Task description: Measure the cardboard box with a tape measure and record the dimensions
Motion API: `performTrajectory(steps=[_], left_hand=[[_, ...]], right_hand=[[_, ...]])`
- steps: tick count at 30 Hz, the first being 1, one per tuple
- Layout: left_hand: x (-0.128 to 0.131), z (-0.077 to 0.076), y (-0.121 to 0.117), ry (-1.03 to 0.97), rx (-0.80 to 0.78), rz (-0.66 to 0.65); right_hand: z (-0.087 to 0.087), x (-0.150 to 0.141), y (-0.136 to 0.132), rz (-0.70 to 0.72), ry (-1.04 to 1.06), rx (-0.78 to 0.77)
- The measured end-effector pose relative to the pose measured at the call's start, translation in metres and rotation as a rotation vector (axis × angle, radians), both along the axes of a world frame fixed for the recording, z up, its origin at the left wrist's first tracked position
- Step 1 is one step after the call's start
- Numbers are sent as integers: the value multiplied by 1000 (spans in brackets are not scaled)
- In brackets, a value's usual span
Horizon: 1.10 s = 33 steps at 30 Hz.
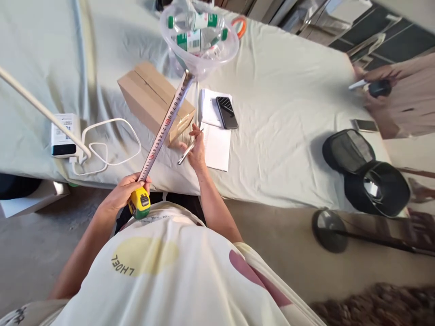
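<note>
My left hand is closed around a yellow and green tape measure close to my body. Its metal blade is pulled out and slants up and right, passing over a brown cardboard box. The blade's end lies in front of the plastic basket's lower rim. A silver pen is held in the fingers of my right hand, just beside the box's near right corner. Right of that hand lies an open notebook with a black phone resting on its upper page.
A clear basket holds several plastic bottles. An orange ring sits behind it. At left are a white power bank, its cable and a white pole. Black caps lie at right, near another person's hands holding a dark object.
</note>
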<state>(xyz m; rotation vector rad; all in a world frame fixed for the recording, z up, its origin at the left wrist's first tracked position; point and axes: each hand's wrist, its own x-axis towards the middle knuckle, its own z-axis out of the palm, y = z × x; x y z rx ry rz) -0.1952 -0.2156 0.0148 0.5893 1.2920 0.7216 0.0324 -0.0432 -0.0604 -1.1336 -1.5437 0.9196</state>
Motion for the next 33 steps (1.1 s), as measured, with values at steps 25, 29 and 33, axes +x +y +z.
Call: performTrajectory(steps=[25, 29, 33], left_hand=[[120, -47, 108, -538, -150, -205], [119, -49, 110, -540, -186, -211], [117, -50, 111, -561, -204, -218]], right_hand=[[-24, 80, -66, -319, -201, -62], [-31, 83, -65, -311, -232, 0], [-34, 82, -65, -327, -266, 16]])
